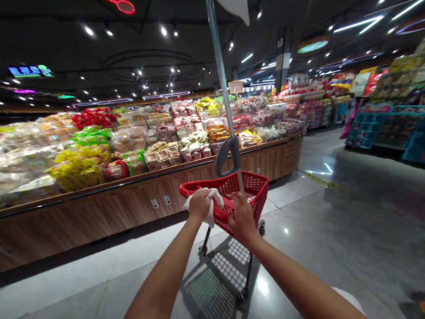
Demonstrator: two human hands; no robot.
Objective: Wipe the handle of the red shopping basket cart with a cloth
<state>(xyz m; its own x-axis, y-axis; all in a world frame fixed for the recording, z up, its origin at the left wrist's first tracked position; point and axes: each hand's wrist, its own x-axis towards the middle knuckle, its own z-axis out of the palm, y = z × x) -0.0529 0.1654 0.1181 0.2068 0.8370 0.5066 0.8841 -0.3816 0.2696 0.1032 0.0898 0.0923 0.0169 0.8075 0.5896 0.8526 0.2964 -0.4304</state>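
My left hand (200, 205) is closed around a crumpled white cloth (210, 218), at the left end of the red shopping cart's handle. Its fingertips are partly hidden by the cloth. My right hand (243, 217) is beside the right part of the handle, thumb and fingers apart, with nothing seen in it. Whether it touches the cart is unclear. The red plastic shopping cart (260, 194) has a perforated basket on dark legs with casters. From the basket rises a metal pole (216, 45) with a grey loop-shaped grip (222, 159) and a white sheet at its top.
A long wood-panelled display counter (109, 215) piled with packaged snacks runs along the left and ahead. To the right stand blue display racks (371, 125) of goods. Grey tiled floor (338, 238) stretches between them, with a yellow strip (320, 179) near the counter's end.
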